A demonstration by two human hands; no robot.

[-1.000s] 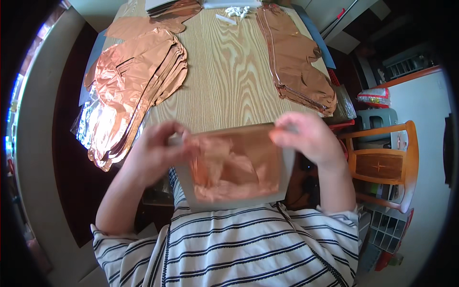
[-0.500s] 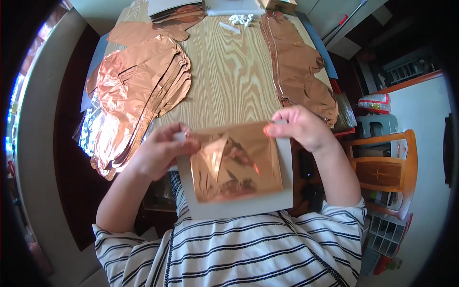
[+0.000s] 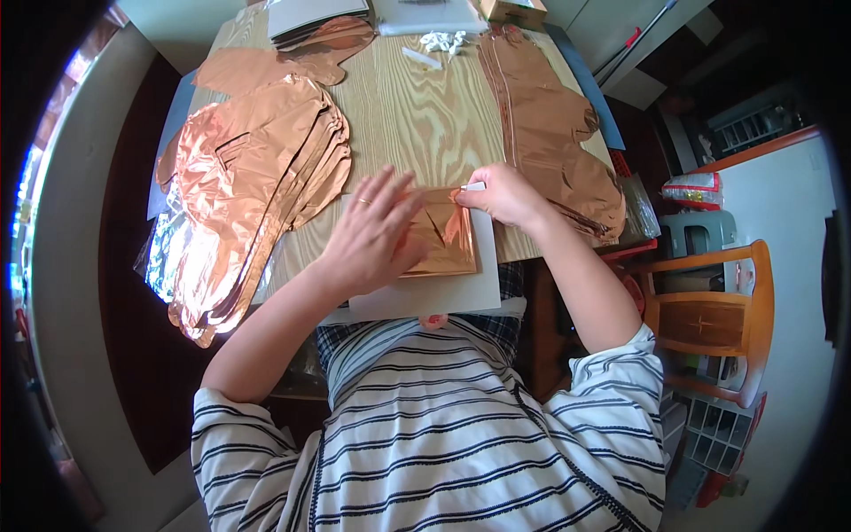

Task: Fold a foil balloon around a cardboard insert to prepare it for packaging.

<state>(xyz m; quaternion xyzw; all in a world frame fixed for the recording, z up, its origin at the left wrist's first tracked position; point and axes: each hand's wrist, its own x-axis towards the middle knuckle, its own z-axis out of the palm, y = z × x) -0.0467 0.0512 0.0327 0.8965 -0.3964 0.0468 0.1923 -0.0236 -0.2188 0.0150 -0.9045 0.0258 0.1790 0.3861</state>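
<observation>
A folded copper-coloured foil balloon (image 3: 454, 253) lies on a pale grey-white card (image 3: 461, 294) at the table's near edge. The card juts over my lap. My left hand (image 3: 372, 232), fingers spread, rests over the left part of the foil and hides it. At the upper right corner, my right hand (image 3: 503, 197) pinches the edge of foil and card between thumb and fingers. A small white tip shows at that pinch; I cannot tell whether it is the card's corner or a separate piece.
Flat copper foil balloons lie stacked at the left (image 3: 257, 151), with another pile (image 3: 550, 124) at the right. Toward the back are a stack of grey cards (image 3: 315, 19), a crumpled white bundle (image 3: 443, 42), a white strip (image 3: 421, 58) and a cardboard box (image 3: 514, 11). A wooden chair (image 3: 709, 324) stands right.
The card with the folded foil balloon has moved away from my body, down onto the table edge. My left hand has let go of its edge and spread over the foil; my right still pinches.
</observation>
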